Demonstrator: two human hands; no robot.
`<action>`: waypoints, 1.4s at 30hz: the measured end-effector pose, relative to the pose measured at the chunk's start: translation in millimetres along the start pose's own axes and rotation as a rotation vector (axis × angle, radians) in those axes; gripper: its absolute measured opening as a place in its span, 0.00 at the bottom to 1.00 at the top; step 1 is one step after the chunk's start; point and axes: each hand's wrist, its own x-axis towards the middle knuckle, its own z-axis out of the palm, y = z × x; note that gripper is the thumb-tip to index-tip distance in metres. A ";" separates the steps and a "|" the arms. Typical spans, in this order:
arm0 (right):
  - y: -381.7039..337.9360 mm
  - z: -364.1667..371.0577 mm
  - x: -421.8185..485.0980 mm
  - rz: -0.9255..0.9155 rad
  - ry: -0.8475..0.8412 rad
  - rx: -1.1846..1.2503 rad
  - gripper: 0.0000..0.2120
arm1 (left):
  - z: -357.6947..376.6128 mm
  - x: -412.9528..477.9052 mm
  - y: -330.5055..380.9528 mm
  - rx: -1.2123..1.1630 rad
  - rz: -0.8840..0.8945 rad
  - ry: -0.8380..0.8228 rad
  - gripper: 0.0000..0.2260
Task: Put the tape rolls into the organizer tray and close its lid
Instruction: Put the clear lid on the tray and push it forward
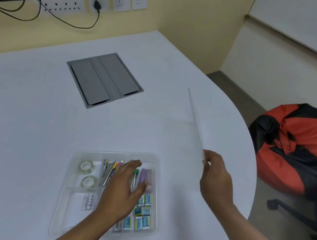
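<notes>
A clear plastic organizer tray [67, 205] lies on the white table near me. Two clear tape rolls [86, 166] [88, 181] sit in its far left compartment. My left hand [122, 189] rests flat over the tray's middle, fingers spread, covering part of the pens and boxes. My right hand [214, 175] is raised to the right of the tray and pinches the near edge of the transparent lid [197, 122], which stands on edge, tilted up and away over the table.
The tray also holds coloured pens [110, 167], purple erasers [144, 177], small blue boxes [142, 217] and white staple boxes [88, 201]. A grey cable hatch [104, 80] is set in the table. A red-black beanbag [304, 144] sits on a chair right.
</notes>
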 end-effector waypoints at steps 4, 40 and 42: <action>-18.5 -22.9 29.2 -0.093 0.103 0.044 0.09 | -7.1 22.7 11.3 -0.057 -0.023 0.070 0.21; -99.5 34.3 5.7 0.208 -0.233 0.449 0.37 | -121.1 7.2 -98.7 -0.452 -0.353 0.262 0.18; -90.3 54.4 -12.6 0.214 -0.343 0.347 0.42 | -118.6 -10.9 -112.7 -0.316 -0.367 0.152 0.26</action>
